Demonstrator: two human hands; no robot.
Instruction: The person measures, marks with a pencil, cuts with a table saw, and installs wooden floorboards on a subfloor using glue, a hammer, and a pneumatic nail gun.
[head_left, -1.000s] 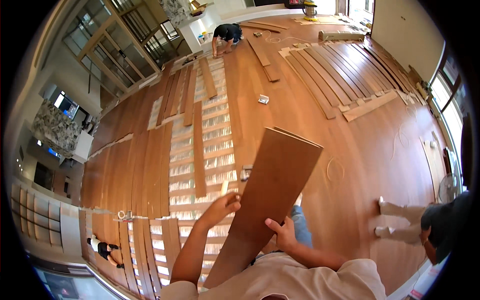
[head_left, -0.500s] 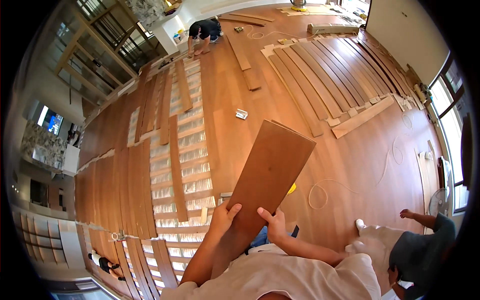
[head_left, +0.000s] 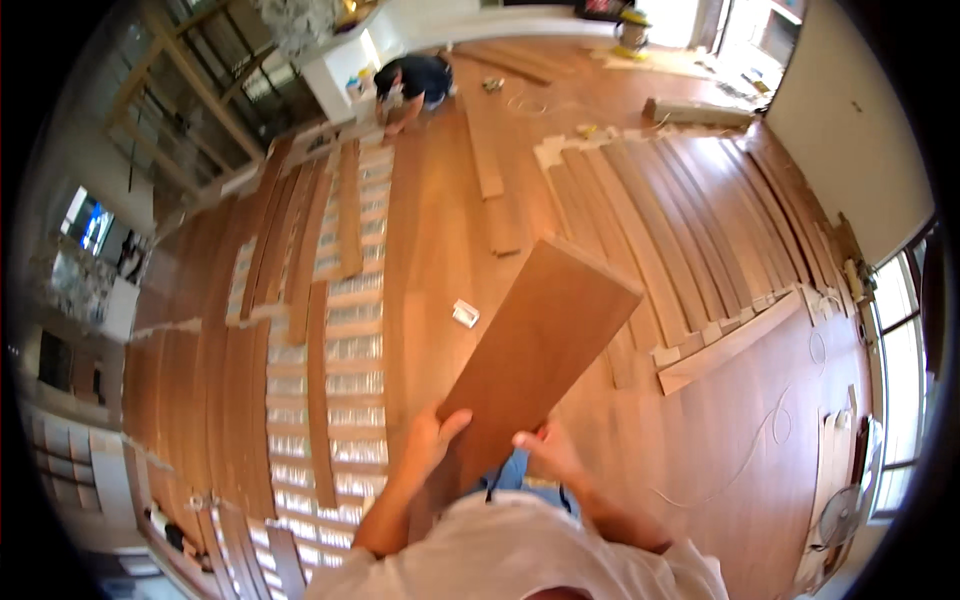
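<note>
A reddish-brown wooden floorboard [head_left: 545, 335] slants up and away from my body, its far end tipped to the right. My left hand [head_left: 435, 440] is closed on its left edge, thumb across the top face. On the opposite edge, nearer my waist, my right hand [head_left: 550, 450] grips the board with its thumb also on the face. The fingers of both hands are mostly hidden under the wood. Whether a second board lies beneath it, I cannot tell. Below the board is laid wooden flooring [head_left: 420, 290].
To the left, battens over silvery sheeting [head_left: 355, 385] adjoin laid planks [head_left: 175, 380]. Many loose planks [head_left: 670, 220] lie in rows at the right. A small white object [head_left: 465, 313] and a hose [head_left: 720, 490] are on the floor. A crouching person [head_left: 420, 80] works far ahead.
My view has shifted, so the room sits differently around me. The person at the lower right is out of view. I still hold the floorboard in both hands.
</note>
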